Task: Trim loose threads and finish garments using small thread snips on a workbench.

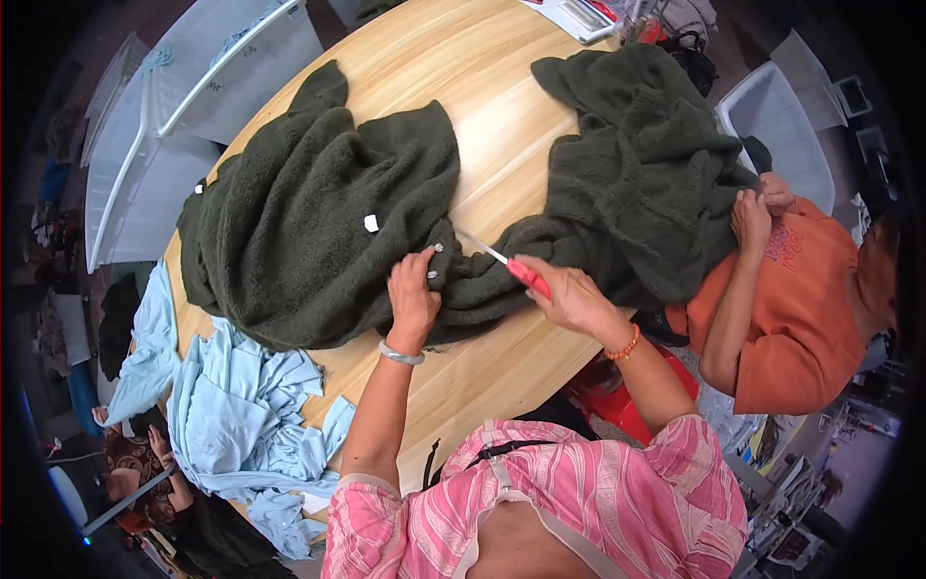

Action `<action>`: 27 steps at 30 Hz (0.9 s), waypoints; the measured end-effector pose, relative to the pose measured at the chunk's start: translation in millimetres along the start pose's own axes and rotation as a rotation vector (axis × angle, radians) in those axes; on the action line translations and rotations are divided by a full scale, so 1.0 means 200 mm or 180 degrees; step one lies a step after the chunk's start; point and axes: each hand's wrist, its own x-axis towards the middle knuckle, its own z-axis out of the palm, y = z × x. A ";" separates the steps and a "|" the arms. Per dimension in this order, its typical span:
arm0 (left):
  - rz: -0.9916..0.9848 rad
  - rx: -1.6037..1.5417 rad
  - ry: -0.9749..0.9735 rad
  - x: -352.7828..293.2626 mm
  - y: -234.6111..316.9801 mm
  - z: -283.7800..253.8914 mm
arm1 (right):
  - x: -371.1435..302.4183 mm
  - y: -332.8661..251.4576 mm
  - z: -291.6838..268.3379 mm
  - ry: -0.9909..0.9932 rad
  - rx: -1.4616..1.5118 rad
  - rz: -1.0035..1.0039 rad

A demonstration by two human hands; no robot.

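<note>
Dark green fuzzy cloth (pixel 309 232) heaped over left and right sides of table (pixel 497 125). Left grip (pixel 413 304) on cloth near table's front; unclear whether pinching or only pressing. Right grip (pixel 577 307) wrapped round red-handled tool (pixel 530 277), near table's front. Light blue cloth (pixel 246 405) at table's front-left edge. Orange-shirted person (pixel 796 318) right of table.

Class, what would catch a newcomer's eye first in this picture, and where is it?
Two big heaps of dark green cloth cover much of the wooden table. Near the picture's middle, the right hand holds a red-handled tool. Pale blue cloth lies piled at the table's lower left edge.
</note>
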 end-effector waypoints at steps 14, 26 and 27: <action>0.0050 -0.1757 0.0285 -0.23 -0.07 0.04 | -0.21 -0.07 -0.12 -0.0719 -0.0359 -0.0107; 0.0103 -0.1075 -0.0051 -0.37 0.21 -0.10 | -0.31 0.08 0.02 -0.0224 -0.0235 0.0087; 0.0083 -0.0724 0.0321 -0.31 0.22 -0.05 | -0.32 0.08 0.03 -0.0264 -0.0241 0.0093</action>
